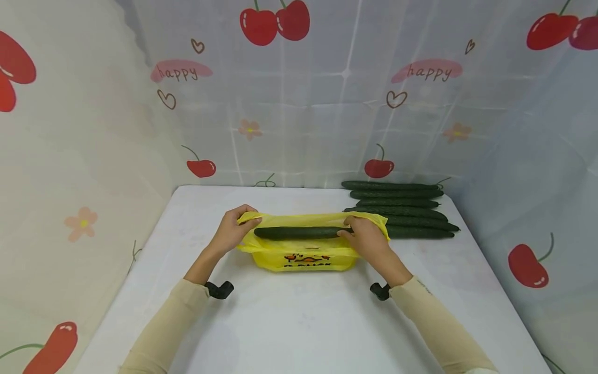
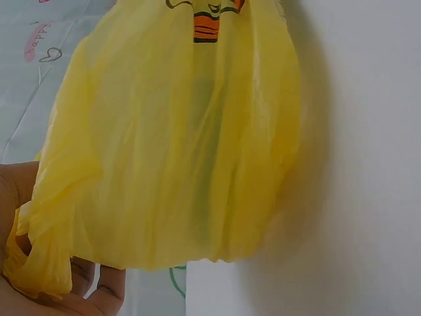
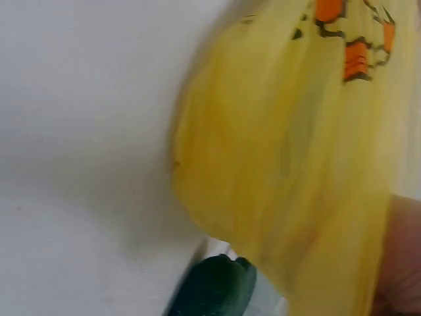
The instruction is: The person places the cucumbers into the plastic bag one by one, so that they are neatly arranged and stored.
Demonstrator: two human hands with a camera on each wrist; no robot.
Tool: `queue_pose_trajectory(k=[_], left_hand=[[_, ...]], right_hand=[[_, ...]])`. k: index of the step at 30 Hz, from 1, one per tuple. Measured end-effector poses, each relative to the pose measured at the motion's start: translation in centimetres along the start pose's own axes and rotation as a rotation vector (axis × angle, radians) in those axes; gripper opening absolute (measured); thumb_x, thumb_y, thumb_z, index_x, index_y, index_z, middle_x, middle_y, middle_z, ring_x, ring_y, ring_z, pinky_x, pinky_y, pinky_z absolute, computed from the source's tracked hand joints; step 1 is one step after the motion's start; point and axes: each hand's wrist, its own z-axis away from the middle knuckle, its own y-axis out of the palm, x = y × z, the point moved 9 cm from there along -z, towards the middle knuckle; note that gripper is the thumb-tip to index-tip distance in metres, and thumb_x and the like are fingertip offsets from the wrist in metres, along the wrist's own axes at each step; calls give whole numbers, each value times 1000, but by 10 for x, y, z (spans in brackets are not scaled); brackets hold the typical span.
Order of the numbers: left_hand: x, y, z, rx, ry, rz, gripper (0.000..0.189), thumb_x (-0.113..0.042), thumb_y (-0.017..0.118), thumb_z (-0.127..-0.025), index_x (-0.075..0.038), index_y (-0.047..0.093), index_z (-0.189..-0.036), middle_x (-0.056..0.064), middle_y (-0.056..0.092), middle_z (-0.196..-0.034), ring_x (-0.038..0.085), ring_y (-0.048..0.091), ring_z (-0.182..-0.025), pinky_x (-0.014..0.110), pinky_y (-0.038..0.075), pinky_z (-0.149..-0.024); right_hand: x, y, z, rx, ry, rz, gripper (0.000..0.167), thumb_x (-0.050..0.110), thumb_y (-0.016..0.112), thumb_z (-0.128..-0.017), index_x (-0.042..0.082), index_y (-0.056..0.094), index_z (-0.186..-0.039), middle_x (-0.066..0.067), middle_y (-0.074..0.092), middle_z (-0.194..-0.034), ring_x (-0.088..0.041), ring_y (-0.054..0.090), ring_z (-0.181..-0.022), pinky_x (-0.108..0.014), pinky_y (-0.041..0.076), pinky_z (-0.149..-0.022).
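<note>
A yellow plastic bag (image 1: 261, 259) stands on the white worktop (image 1: 299, 322), about midway between the left and right edges and nearer the far edge than the front of the view. Its mouth is spread wide, and a printed figure with dark lettering faces the person. One dark green cucumber (image 1: 294, 232) lies lengthwise in that mouth, between the near and far rims, level rather than tipped, with its upper side in plain sight.

The left hand (image 1: 232, 228) has its grip clamped on the bag's left corner, the film bunched between thumb and fingers. The right hand (image 1: 366, 239) is at the right side of the mouth, its grip closed about the right end of the cucumber; whether it also pinches some film I cannot tell, since fingers and plastic overlap there.

As for progress, this cucumber seems only partly dealt with: it is within the bag's mouth but not let go. Six more cucumbers (image 1: 397, 211) remain outside, laid side by side near the worktop's far right corner, the nearest ones partly hidden by the bag and right hand. So most of the cucumbers look to be left over; whether the bag's bottom holds others, the film is too cloudy to show
</note>
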Motion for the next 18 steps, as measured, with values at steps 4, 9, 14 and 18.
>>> queue_pose_trajectory(k=[4,9,14,18], left_hand=[[-1,-1,-1,-8,8,9,21,-27,72,-105,-8,69,-113,14,69,-111,26,57,-98,20,51,-81],[-1,-4,-1,-28,11,-19,21,-27,72,-105,-8,70,-114,14,70,-112,26,58,-98,19,52,-82],[-1,-8,1,-48,17,-51,20,-26,72,-105,-9,70,-114,13,72,-114,25,61,-100,17,53,-84],[-2,-11,2,-64,29,-61,20,-26,72,-105,-8,71,-113,13,73,-116,25,62,-104,17,53,-87]], right_hand=[[4,-5,-1,-61,2,9,18,25,74,-104,9,67,-104,-10,70,-90,-22,61,-72,-37,52,-65],[15,1,1,26,-31,47,24,28,79,-100,16,60,-91,-3,55,-87,-19,50,-68,-34,42,-62],[27,0,10,60,-74,79,18,30,81,-98,15,71,-103,-4,63,-100,-19,60,-79,-37,53,-72],[35,-11,18,45,-99,51,17,25,79,-99,12,74,-110,-5,69,-105,-19,65,-86,-40,59,-79]])
